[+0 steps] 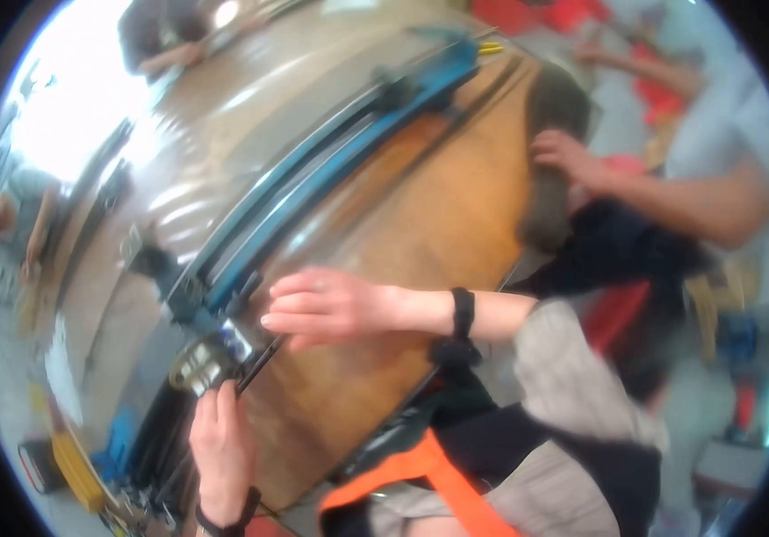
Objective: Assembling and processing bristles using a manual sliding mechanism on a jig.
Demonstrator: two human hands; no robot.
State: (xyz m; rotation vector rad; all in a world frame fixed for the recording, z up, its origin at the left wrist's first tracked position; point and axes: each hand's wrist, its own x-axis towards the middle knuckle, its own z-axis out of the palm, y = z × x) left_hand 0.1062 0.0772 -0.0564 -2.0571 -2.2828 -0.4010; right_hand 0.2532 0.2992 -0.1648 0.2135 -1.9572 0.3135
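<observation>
A long device with blue rails (290, 201) runs diagonally over the wooden tabletop (456, 201). At its near end is a dark clamp-like block (187, 300) with a brassy, silver-coloured metal fitting (208, 362). My left hand (223, 443) reaches up from below with its fingers together. Their tips bear on the lower edge of this fitting, and the thumb is hidden. Just right of the device's near end, my right hand (331, 307) hangs with fingers stretched out to the left. Nothing shows in it. Blur hides the fine detail.
A co-worker's hand (572, 159) rests by a dark rounded object (556, 134) at the right table edge. Another person (31, 210) stands at the far left, another (169, 45) at the top. A yellow tool (76, 470) lies at the lower left beside dark bars.
</observation>
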